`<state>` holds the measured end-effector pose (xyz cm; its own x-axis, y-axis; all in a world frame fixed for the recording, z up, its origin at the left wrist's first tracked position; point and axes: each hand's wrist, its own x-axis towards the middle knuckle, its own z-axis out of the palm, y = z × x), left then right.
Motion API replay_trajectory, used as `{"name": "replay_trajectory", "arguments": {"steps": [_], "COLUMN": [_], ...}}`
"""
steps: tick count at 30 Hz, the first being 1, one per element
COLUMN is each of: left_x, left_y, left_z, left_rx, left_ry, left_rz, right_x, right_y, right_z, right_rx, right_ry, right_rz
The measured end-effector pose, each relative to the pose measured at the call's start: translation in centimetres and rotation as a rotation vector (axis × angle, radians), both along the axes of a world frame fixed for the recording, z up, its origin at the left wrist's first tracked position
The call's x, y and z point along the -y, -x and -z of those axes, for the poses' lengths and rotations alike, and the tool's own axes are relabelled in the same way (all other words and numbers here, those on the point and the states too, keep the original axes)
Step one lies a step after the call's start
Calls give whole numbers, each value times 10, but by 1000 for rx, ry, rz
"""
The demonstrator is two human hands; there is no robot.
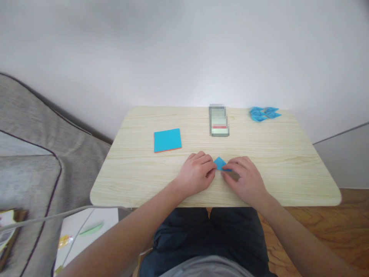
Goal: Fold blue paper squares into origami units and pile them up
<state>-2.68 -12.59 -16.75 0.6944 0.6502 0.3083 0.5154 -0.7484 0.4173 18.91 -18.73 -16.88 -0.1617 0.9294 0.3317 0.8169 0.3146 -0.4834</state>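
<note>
A small folded piece of blue paper [219, 162] lies near the front of the table, its pointed corner facing away from me. My left hand [197, 171] grips its left side, the fingers curled and closed. On the right side, my right hand [245, 179] pinches the paper's lower edge between thumb and fingers. Part of the paper is hidden under the fingertips. Farther left sits a stack of square blue paper [167, 140] with an orange edge showing beneath. Several folded blue paper pieces [263, 114] rest at the back right.
A phone [219, 121], its screen blurred, lies at the back middle of the pale wooden table [129, 165]. The white wall [184, 54] rises right behind. To the left are a grey sofa [77, 165] and a cable [86, 207] running below the table's front edge.
</note>
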Motion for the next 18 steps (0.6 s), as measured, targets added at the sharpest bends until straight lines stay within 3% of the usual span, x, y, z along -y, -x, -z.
{"name": "replay_trajectory", "arguments": {"steps": [9, 18], "left_x": [0, -2], "left_y": [4, 1], "left_z": [-5, -12], "left_rx": [30, -85], "left_ry": [142, 161], "left_rz": [-100, -146], "right_x": [-1, -4], "right_y": [-14, -10], "right_z": [8, 0], "right_rx": [57, 36], "right_ry": [8, 74], "right_rz": [-36, 56]}}
